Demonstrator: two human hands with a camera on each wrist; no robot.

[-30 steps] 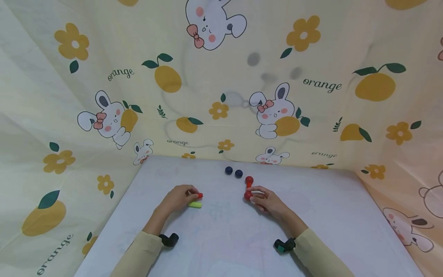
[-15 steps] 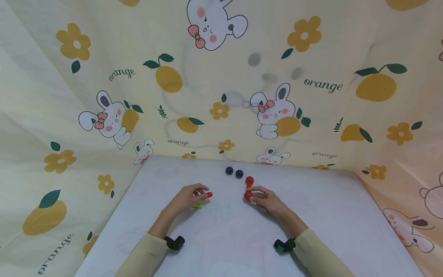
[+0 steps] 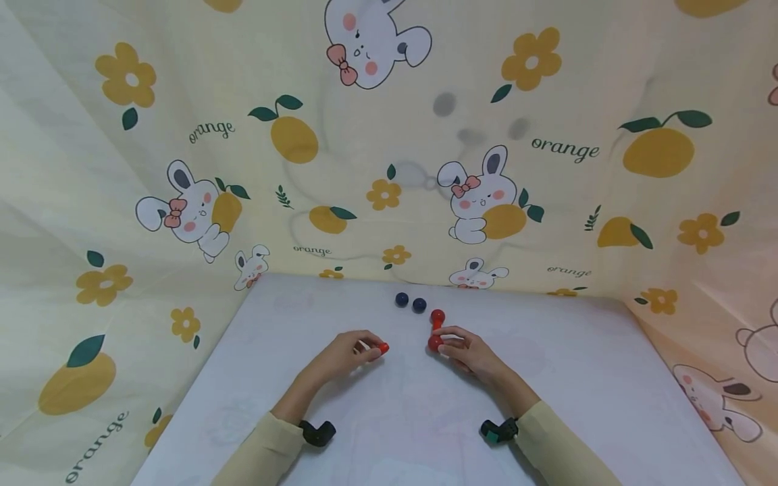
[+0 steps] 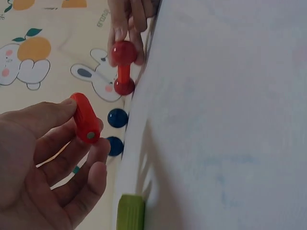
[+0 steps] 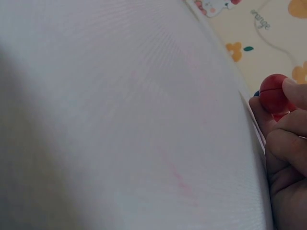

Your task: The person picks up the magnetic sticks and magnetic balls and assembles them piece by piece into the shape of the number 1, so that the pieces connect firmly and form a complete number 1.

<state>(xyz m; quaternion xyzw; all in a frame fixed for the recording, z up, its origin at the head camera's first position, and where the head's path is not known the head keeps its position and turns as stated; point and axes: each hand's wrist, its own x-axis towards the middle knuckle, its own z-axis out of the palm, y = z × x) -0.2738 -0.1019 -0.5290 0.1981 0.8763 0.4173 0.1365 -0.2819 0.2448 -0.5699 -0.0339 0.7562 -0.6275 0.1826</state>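
Observation:
Between thumb and fingers, my left hand (image 3: 346, 354) pinches a short red rod (image 4: 86, 120) with a small greenish spot at its end. My right hand (image 3: 477, 358) holds the near red ball (image 5: 274, 94) of a dumbbell-like piece, in which a red rod (image 4: 123, 74) joins it to a second red ball (image 3: 437, 316). A gap separates the rod in my left hand from that piece. Below my left hand a green rod (image 4: 130, 213) lies on the table; in the head view it is hidden.
Two dark blue balls (image 3: 402, 300) sit near the table's back edge, left of the dumbbell-like piece. The white tabletop (image 3: 389, 418) meets a cloth (image 3: 273, 202) printed with rabbits and oranges at the back and sides.
My left hand has moved right with the red rod, away from the green rod and towards the dumbbell-like piece. My right hand has stayed in place.

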